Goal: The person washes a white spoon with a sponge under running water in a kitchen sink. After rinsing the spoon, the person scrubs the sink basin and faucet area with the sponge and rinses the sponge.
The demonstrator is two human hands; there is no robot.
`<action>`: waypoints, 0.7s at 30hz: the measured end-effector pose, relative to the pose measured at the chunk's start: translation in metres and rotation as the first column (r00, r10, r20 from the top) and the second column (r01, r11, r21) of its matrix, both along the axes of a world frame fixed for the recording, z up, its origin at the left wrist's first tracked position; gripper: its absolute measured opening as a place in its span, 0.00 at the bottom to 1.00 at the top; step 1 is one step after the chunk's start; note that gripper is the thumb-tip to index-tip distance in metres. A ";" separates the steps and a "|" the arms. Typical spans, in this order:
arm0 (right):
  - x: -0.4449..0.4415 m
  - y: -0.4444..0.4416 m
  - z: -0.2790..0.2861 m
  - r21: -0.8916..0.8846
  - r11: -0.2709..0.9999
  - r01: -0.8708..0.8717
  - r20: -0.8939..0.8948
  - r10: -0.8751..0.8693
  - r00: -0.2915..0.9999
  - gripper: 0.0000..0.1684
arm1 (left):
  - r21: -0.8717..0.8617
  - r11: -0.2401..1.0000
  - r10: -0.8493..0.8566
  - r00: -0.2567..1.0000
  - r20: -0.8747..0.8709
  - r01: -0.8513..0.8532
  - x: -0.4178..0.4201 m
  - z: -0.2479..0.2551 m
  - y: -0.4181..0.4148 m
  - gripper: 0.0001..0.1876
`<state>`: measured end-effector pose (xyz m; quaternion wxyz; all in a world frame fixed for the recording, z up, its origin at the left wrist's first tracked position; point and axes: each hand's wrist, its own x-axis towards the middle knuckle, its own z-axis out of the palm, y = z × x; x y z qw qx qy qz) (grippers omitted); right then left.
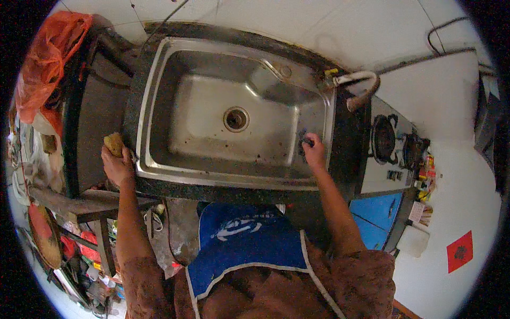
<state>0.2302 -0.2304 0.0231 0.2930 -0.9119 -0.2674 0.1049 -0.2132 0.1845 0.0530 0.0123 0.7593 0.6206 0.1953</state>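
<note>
A stainless steel sink (207, 107) with a round drain (236, 119) lies before me, its bottom dotted with small dark bits. My left hand (118, 163) is beside the sink's left rim and holds a yellowish sponge (114, 144). Over the right side of the basin, my right hand (313, 150) grips a small dark scrubbing pad (306, 142), partly hidden by the fingers. The curved faucet (364, 79) stands at the back right corner, its spout turned away from the basin towards the right.
A gas stove (384, 139) stands right of the sink, above blue cabinet doors (376, 217). On the left are a wooden bench (85, 207) and an orange plastic bag (51, 60). Dark stone countertop (239, 195) edges the sink in front of my blue apron (247, 243).
</note>
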 end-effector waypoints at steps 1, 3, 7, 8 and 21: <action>-0.003 -0.003 0.011 0.019 0.999 0.030 -0.011 -0.030 0.999 0.19 | -0.043 0.999 0.029 1.000 0.013 -0.028 0.000 0.005 -0.001 0.32; 0.001 -0.012 0.034 0.042 0.997 0.058 0.006 -0.058 0.998 0.19 | -0.050 0.999 0.004 0.995 0.095 0.000 -0.001 0.008 -0.003 0.32; 0.019 -0.012 0.070 0.065 0.997 -0.034 0.177 0.022 0.984 0.20 | -0.062 0.995 0.078 0.991 0.112 -0.072 0.004 0.023 -0.024 0.33; 0.032 -0.015 0.071 0.047 0.997 -0.058 0.236 0.046 0.971 0.20 | -0.079 0.994 0.084 0.989 0.120 -0.075 0.010 0.027 -0.032 0.33; 0.146 -0.007 0.000 0.011 0.994 0.112 0.463 -0.104 0.880 0.19 | 0.239 0.928 0.313 0.946 -0.089 -0.284 0.048 -0.020 -0.116 0.42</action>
